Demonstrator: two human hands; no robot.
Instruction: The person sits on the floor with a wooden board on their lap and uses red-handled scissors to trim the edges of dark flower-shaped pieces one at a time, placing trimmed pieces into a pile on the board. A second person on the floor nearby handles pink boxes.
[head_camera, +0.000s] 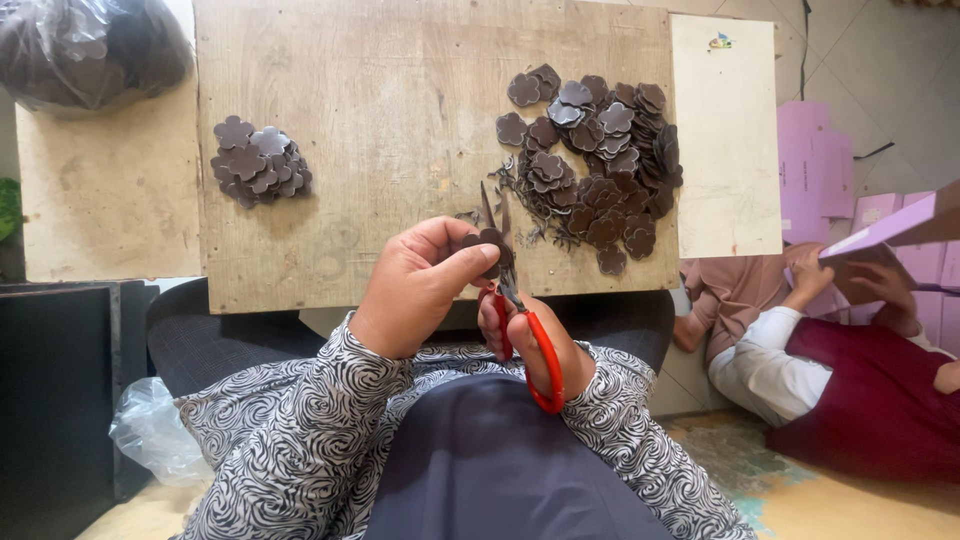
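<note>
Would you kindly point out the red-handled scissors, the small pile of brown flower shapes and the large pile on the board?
red-handled scissors (545, 372), head view, on the red handle loop.
small pile (259, 163), head view, on the middle of the heap.
large pile (598, 165), head view, on its centre pieces.

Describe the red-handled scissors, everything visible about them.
The scissors have glossy red loop handles, likely plastic, and slim grey metal blades. The right hand grips the handles, fingers through the loops, low over the near edge of the wooden board. The blades point up and away, slightly parted, closing on a brown flower-shaped cutout pinched in the left hand. The lower loop hangs over the person's lap.
</note>
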